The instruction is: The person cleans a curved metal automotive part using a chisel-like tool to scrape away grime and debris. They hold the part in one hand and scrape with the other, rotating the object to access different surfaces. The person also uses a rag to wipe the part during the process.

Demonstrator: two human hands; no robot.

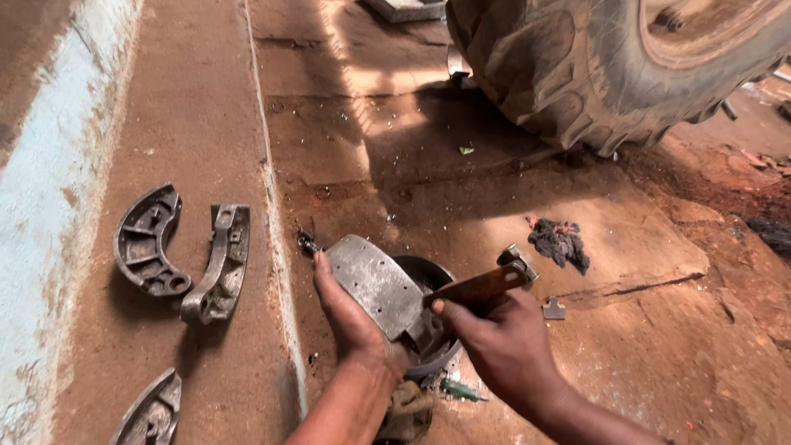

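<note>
My left hand (350, 317) grips a curved grey metal brake shoe (377, 284) by its left edge, holding it over a dark round bowl (430, 276) on the ground. My right hand (503, 346) holds a rusty hammer (490, 284) by its handle, the head pointing right, its handle lying just beside the shoe's right end. Both hands are close together above the bowl.
Two more brake shoes (148, 243) (218, 264) lie on the dirt to the left and a third (152, 412) at the bottom left. A big tyre (610, 66) stands at the top right. A dark rag (560, 241), a small metal piece (554, 310) and a green-handled tool (457, 390) lie nearby.
</note>
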